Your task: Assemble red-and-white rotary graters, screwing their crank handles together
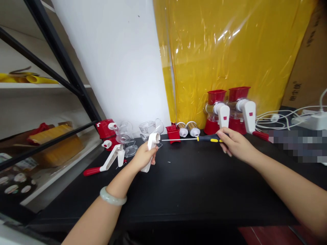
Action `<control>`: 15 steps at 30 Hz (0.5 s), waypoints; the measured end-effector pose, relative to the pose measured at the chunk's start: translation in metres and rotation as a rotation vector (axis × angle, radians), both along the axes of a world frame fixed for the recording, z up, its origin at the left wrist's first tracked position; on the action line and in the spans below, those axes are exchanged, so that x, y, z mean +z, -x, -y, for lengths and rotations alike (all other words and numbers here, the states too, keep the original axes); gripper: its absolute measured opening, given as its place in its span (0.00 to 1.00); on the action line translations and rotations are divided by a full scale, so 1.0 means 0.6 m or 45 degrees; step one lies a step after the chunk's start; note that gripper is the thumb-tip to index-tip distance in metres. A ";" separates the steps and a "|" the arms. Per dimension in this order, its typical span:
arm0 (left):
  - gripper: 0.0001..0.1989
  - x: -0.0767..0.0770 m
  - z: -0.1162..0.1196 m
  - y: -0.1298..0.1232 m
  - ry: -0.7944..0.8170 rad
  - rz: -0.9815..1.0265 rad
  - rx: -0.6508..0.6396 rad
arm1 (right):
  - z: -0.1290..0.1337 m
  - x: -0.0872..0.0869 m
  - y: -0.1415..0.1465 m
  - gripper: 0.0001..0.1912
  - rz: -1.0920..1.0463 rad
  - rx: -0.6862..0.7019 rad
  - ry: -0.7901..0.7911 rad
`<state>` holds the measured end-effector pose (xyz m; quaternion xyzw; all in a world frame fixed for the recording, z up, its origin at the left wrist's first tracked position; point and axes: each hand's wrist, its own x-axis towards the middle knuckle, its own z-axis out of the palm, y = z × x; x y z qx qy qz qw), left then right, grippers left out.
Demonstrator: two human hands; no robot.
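Note:
My left hand [145, 157] is wrapped round a white plastic crank arm [152, 139], held raised at a tilt over the black table. From the right, my right hand [233, 143] grips the end of the black and yellow handle of a screwdriver [208, 138]. Its thin shaft runs level to the left, and the tip is at the round end of the crank arm; how deep it sits I cannot tell. A small screw [169, 162] lies on the table just right of my left hand. Another white crank with a red handle [109, 162] rests on the left.
Red housings [106, 131] and clear plastic parts [148, 127] stand at the back left. Behind the screwdriver are a small red hopper [173, 133] and two grater drums [187, 129]. Two assembled red graters [217, 112] stand back right, near white cables [278, 117]. A shelf rack [46, 85] borders the left.

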<state>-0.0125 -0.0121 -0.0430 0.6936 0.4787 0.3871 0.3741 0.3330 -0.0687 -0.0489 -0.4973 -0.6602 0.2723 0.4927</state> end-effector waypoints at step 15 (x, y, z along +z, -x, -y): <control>0.09 0.000 -0.003 0.001 0.001 -0.037 0.028 | -0.002 -0.004 0.003 0.22 -0.095 0.040 0.086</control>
